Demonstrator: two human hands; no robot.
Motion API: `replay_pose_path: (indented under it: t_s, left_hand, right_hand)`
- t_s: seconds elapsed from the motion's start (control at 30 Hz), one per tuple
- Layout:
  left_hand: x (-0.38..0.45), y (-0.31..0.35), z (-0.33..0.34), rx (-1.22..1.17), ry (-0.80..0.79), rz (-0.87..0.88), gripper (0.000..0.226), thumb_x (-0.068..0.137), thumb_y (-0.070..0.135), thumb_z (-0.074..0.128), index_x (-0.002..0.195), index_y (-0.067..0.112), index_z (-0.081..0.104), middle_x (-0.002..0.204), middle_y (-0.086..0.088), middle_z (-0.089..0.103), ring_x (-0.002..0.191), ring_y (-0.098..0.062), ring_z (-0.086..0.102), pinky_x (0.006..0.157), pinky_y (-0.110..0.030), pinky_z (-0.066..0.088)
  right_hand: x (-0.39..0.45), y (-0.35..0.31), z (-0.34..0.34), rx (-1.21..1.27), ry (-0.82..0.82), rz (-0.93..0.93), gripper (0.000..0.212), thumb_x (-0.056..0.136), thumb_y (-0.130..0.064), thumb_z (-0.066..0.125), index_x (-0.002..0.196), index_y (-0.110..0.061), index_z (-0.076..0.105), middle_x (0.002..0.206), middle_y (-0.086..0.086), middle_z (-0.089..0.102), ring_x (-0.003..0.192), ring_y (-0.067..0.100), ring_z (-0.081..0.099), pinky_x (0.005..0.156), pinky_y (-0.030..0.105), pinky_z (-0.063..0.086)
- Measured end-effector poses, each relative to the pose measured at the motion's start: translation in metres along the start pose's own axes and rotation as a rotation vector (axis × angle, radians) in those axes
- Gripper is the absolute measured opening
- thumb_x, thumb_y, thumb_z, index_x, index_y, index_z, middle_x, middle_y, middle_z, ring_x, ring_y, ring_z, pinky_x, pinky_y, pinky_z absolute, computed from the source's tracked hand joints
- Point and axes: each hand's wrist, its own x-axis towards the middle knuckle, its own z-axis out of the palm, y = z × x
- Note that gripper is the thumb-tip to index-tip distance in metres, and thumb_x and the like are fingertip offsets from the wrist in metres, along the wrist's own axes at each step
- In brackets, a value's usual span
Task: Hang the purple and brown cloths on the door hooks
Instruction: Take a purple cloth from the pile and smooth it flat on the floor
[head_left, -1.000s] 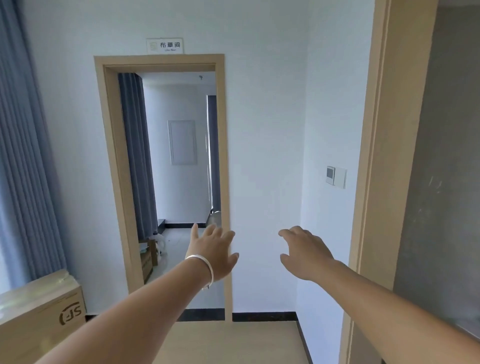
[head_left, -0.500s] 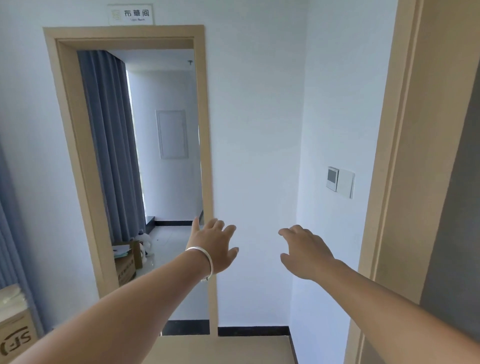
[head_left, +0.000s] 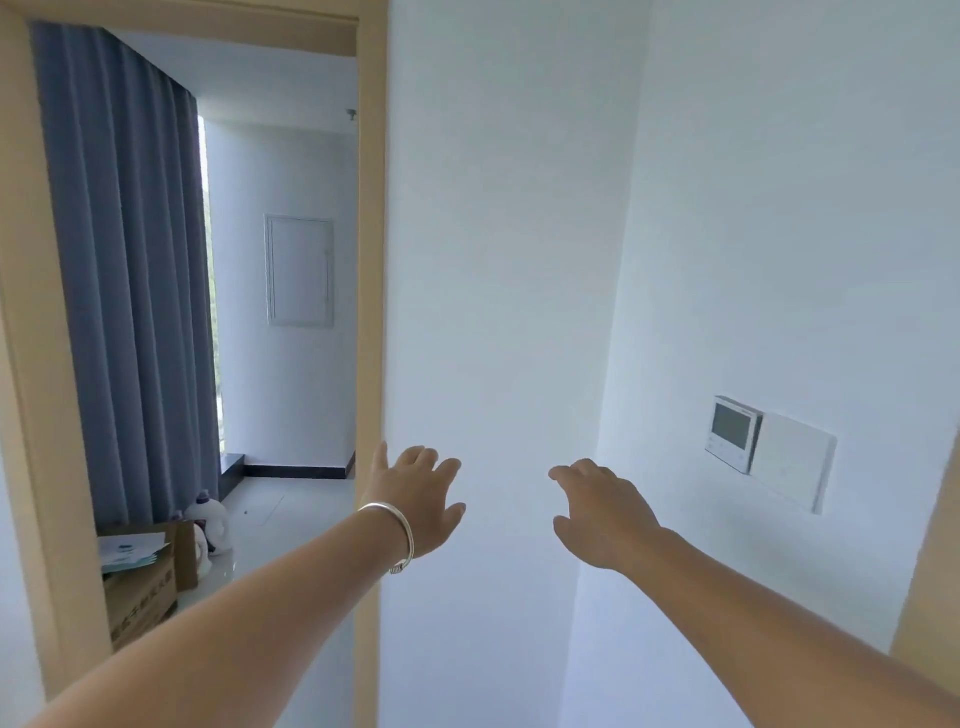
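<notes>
Closer now, the doorway (head_left: 208, 338) fills the left side while both arms stay stretched forward. Left hand (head_left: 415, 501) (silver bracelet (head_left: 397, 535) on its wrist) and right hand (head_left: 602, 512) hold nothing, fingers relaxed. Neither cloth shows.

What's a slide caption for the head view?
Empty left hand and right hand reach toward a wood-framed doorway; no cloths in view.

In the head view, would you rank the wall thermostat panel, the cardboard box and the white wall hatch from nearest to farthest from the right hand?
From the right hand:
1. Wall thermostat panel, on the right wall.
2. Cardboard box, lower left, past the doorway.
3. White wall hatch, on the far room's back wall.
</notes>
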Motion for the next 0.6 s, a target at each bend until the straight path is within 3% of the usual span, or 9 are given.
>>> replay_pose_path:
  t_s: [0.3, 0.6]
  left_hand:
    - [0.064, -0.106, 0.054, 0.015, -0.054, -0.143, 0.055, 0.095, 0.052, 0.034, 0.144, 0.027, 0.029, 0.147, -0.002, 0.038, 0.139, -0.02, 0.028, 0.116, -0.055, 0.009]
    - [0.02, -0.262, 0.109, 0.084, -0.15, -0.451, 0.052, 0.095, 0.055, 0.032, 0.141, 0.033, 0.034, 0.142, 0.003, 0.044, 0.137, -0.022, 0.034, 0.116, -0.059, 0.013]
  right_hand:
    - [0.141, -0.065, 0.048, 0.04, -0.012, -0.146, 0.057, 0.092, -0.028, 0.047, 0.146, -0.022, 0.03, 0.144, 0.002, 0.037, 0.13, 0.022, 0.037, 0.103, 0.034, 0.035]
    - [0.253, -0.232, 0.111, 0.14, -0.041, -0.477, 0.05, 0.087, -0.02, 0.048, 0.137, -0.02, 0.041, 0.135, 0.004, 0.044, 0.124, 0.026, 0.043, 0.098, 0.036, 0.039]
